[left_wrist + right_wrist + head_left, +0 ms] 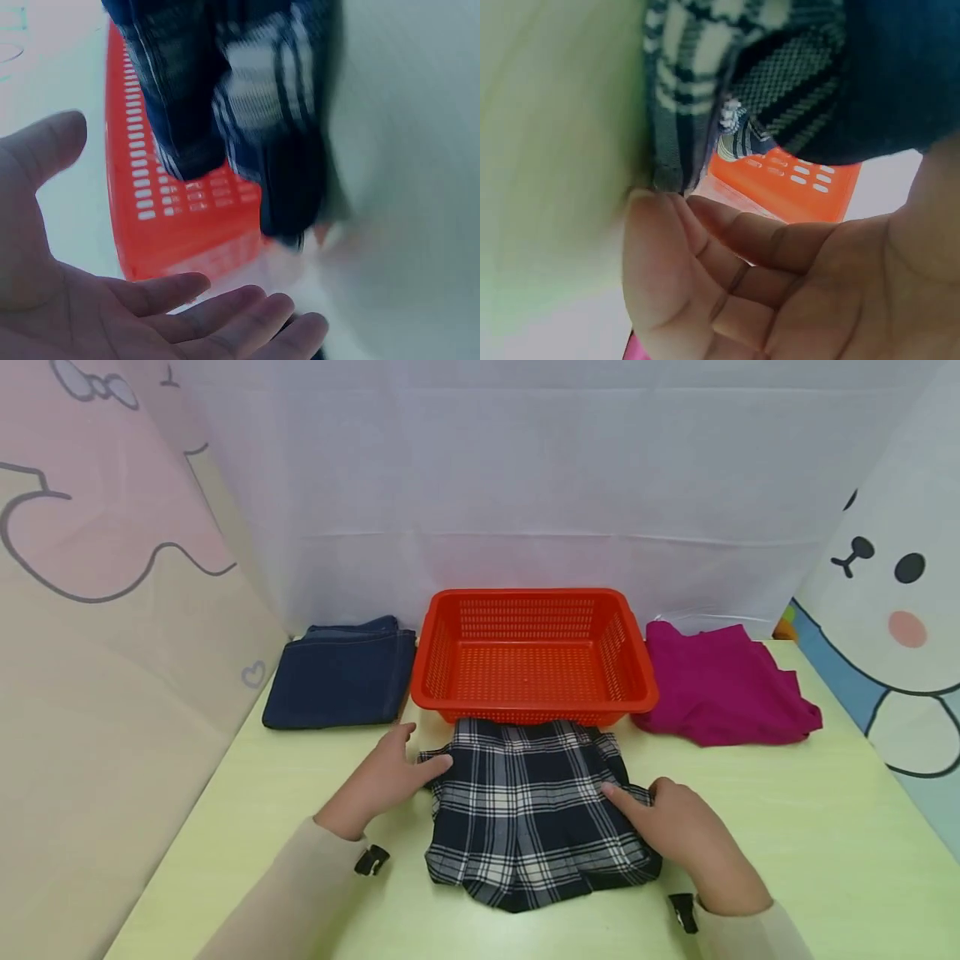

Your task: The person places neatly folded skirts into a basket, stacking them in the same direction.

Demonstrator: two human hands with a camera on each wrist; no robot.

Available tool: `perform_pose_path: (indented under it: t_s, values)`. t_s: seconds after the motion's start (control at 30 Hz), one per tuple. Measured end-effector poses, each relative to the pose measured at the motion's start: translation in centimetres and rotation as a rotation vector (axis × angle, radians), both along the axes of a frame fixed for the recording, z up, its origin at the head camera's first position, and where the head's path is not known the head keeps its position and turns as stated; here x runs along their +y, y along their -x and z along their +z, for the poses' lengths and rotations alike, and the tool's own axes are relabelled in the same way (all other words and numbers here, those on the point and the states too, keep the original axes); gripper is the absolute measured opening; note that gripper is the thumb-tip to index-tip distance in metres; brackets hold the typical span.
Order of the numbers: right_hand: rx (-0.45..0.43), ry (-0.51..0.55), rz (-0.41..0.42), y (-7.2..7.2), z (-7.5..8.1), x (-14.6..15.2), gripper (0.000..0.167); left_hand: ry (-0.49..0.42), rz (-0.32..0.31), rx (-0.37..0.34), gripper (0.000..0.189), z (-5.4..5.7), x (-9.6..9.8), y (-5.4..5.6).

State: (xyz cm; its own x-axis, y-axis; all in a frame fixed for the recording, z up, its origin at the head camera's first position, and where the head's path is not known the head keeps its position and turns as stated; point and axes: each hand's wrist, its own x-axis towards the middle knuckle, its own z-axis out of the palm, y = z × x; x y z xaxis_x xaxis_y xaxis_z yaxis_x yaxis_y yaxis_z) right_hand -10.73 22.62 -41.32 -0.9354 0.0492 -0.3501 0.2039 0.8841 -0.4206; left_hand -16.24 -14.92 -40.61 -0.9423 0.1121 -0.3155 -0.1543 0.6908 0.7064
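A dark blue and white plaid shirt (517, 814) lies face down on the table, its far edge against the front of a red basket (535, 706). My right hand (678, 822) pinches the shirt's right edge, thumb on top. In the right wrist view, fingertips (656, 225) meet at a corner of the plaid cloth (697, 82). My left hand (390, 777) is beside the shirt's left edge, thumb and fingers spread. In the left wrist view its fingers (225, 322) are extended and apart from the cloth (255, 90).
Folded dark blue jeans (337, 681) lie left of the basket. A magenta garment (723, 685) lies loosely folded on the right, against the basket's side. White sheeting (525, 468) hangs behind, and patterned walls (112, 652) flank the pale green table (787, 843).
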Motion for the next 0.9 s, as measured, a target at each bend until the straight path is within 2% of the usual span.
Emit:
perform_pose_path:
  t_s: [0.17, 0.33, 0.4, 0.53, 0.63, 0.77, 0.9]
  values:
    - [-0.007, 0.028, 0.000, 0.2, -0.4, 0.0, 0.112, 0.007, 0.001, -0.014, 0.106, -1.1, 1.2, -0.8]
    - [-0.003, 0.097, 0.013, 0.5, -0.2, 0.0, 0.096, 0.059, 0.014, -0.016, 0.108, -1.7, 2.3, -1.1]
    - [0.002, 0.138, 0.019, 0.6, -0.1, -0.2, 0.089, 0.042, 0.007, -0.032, 0.107, -1.6, 2.7, -1.2]
    - [0.010, 0.299, 0.010, 0.8, -0.3, -0.6, 0.070, -0.114, 0.028, -0.099, 0.097, -1.5, 3.2, -1.6]
    - [0.002, 0.451, -0.017, 0.8, -0.9, -0.6, 0.059, -0.309, 0.090, -0.156, 0.085, -1.9, 3.7, -1.9]
    - [-0.026, 0.637, -0.064, 0.8, -1.7, -0.6, 0.061, -0.534, 0.179, -0.209, 0.075, -2.9, 4.0, -2.1]
    - [-0.086, 0.844, -0.132, 0.8, -2.6, -0.6, 0.064, -0.645, 0.218, -0.257, 0.071, -4.0, 3.9, -2.1]
